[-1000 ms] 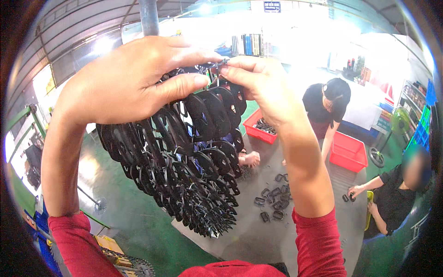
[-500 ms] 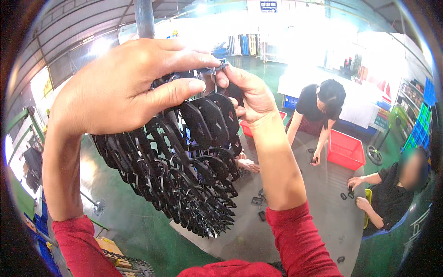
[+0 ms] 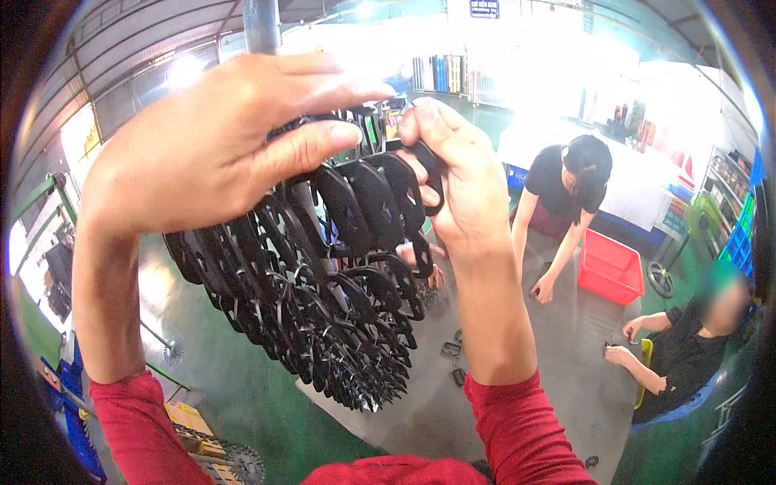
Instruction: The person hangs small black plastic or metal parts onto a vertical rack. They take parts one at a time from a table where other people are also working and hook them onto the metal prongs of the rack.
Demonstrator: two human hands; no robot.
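A: Right hand, please?
B: Right hand (image 3: 462, 166), one, bare: raised at the upper right of the hanging bunch, fingers closed on a black loop (image 3: 435, 178). The loop stands on edge, high above the worktop (image 3: 533, 364).
A: Left hand?
B: Left hand (image 3: 206, 149), one, bare: arched over the top of the bunch, thumb and forefinger wide apart. Glare washes out the fingertips, so contact there is hard to confirm. Both wrists end in red sleeves (image 3: 513, 420).
A: The bunch?
B: Bunch of black loops (image 3: 303, 271), one: many flat pieces in close overlapping tiers, tapering downward, seen over the worktop's left edge. Grey pole (image 3: 260, 28), one, behind its top.
A: On the worktop?
B: Loose loops (image 3: 451, 350), black, a few, beside the right forearm; another dark piece near the near right corner. Red bin (image 3: 610, 267), one, at the far right corner.
A: Persons?
B: Two. Standing person (image 3: 566, 178), dark top, leaning over the far edge with both arms down. Seated person (image 3: 687, 347), dark clothes, at the right edge, both hands above it; yellow tub (image 3: 644, 372) alongside.
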